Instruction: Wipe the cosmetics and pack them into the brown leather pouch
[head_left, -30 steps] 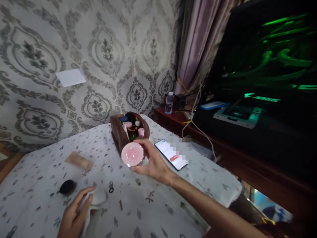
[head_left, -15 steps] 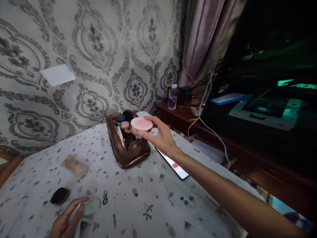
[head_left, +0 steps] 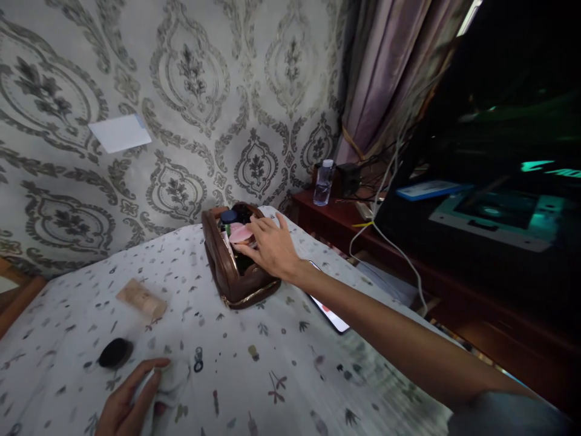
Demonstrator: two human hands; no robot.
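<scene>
My right hand reaches into the brown cosmetic bag, its fingers closed round a pink round compact. The bag stands unzipped, with a dark blue lid and other small items inside, partly hidden by my hand. At the lower left, my left hand pinches a thin whitish tissue or cloth. Near it on the sheet lies a black round container. Farther back is a beige tube, lying flat.
A phone with a lit screen lies partly under my right forearm. On the dark red desk stand a clear bottle and a large dark monitor. White cables hang over the desk edge. The patterned wall rises behind the bag.
My right hand has lowered the pink compact from above the bag's right side down into its opening, moving left. The left hand keeps its pinch; the whole view has shifted slightly.
</scene>
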